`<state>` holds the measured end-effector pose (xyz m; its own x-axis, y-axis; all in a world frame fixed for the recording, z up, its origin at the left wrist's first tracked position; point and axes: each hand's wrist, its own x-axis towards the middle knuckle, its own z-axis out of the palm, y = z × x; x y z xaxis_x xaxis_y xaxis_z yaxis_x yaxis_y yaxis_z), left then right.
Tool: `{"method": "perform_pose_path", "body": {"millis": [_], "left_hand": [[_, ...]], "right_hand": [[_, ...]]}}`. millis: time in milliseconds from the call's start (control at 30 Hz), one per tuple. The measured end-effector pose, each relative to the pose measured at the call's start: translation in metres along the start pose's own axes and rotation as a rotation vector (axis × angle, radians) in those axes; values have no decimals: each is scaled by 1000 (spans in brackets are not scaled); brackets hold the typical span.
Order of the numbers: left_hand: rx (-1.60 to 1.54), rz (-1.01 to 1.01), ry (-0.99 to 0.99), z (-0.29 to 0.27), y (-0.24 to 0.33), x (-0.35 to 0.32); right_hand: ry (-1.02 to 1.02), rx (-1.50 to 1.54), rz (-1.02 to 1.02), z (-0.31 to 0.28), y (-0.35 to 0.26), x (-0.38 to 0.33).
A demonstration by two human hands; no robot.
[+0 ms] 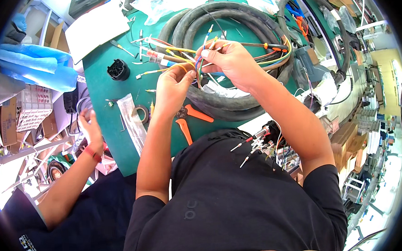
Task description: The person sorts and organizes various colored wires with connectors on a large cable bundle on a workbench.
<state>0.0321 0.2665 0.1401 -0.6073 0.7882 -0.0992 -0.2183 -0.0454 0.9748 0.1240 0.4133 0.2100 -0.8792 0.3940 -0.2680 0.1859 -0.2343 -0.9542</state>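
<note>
Black shirt [241, 191] cloth fills the lower middle. Beyond it spreads a green table [96, 81], bearing a coil of thick black cable [229, 108]. Above the coil's left side, the right hand [232, 62] pinches loose coloured wires [179, 48]; the left hand [176, 83], just beside it, has thumb and forefinger closed on the same bundle. Nearer the shirt lies an orange-handled tool [199, 113]. Left of the hands sit a black connector [118, 70] and a small tape roll [142, 114].
</note>
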Motion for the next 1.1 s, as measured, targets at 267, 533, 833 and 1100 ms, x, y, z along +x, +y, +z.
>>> {"method": "perform_pose_path", "body": {"millis": [267,533,833,1100], "left_hand": [[-223,20,47,-15,-25,4],[-242,11,126,-23,-33,-7],[-387,1,141,-29,-46,-9],[-380,-107,308,-34,-46,-22]], "right_hand": [[-189,-463,71,-11,0,12],[-270,-953,13,16,32,39],[-139,-881,-20,-7,24,39],[83,-475,232,-30,3,36]]}}
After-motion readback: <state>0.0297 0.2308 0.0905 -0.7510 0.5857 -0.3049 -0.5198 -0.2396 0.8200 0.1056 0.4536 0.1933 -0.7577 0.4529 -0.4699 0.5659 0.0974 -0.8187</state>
